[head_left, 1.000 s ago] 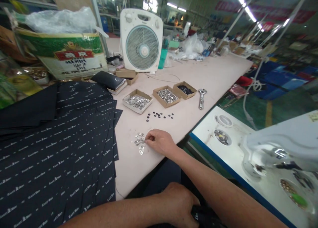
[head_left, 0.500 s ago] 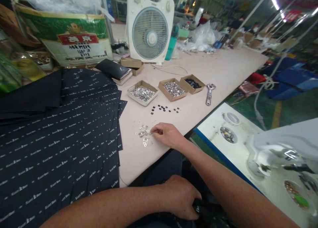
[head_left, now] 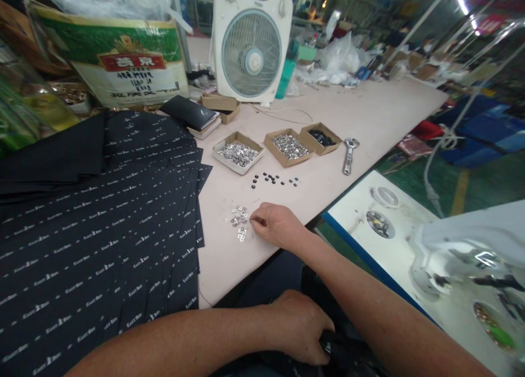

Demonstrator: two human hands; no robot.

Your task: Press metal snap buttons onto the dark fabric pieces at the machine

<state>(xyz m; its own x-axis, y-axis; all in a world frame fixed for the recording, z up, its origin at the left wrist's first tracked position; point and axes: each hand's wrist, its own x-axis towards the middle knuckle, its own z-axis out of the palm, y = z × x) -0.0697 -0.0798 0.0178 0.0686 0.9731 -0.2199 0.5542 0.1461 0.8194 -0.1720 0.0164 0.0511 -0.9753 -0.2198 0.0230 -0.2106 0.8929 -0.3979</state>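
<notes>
My right hand [head_left: 275, 226] rests on the table beside a small scatter of silver metal snap pieces [head_left: 240, 219]. Its thumb and index finger are pinched together, with a tiny snap piece just showing at the tips. Low in the view, my left hand [head_left: 301, 326] is closed around black cloth [head_left: 337, 344] that bears a small white mark; its fingertips are hidden. Beyond the right hand lie several loose black snap caps [head_left: 272, 180]. A pale box of silver snap pieces [head_left: 238, 154], a brown box of silver pieces [head_left: 289, 147] and a box of black caps [head_left: 320, 138] stand behind them.
Dark printed cloth panels [head_left: 102, 245] cover the table's left side. An adjustable wrench [head_left: 349, 155] lies near the right edge. A box fan [head_left: 253, 43], a black wallet [head_left: 188, 112] and a carton [head_left: 123, 65] stand behind. At right is a white machine table [head_left: 353, 218].
The view has shifted slightly. My right hand stays pinched at the edge of the silver snap pieces, and my left hand keeps its hold on the black cloth.
</notes>
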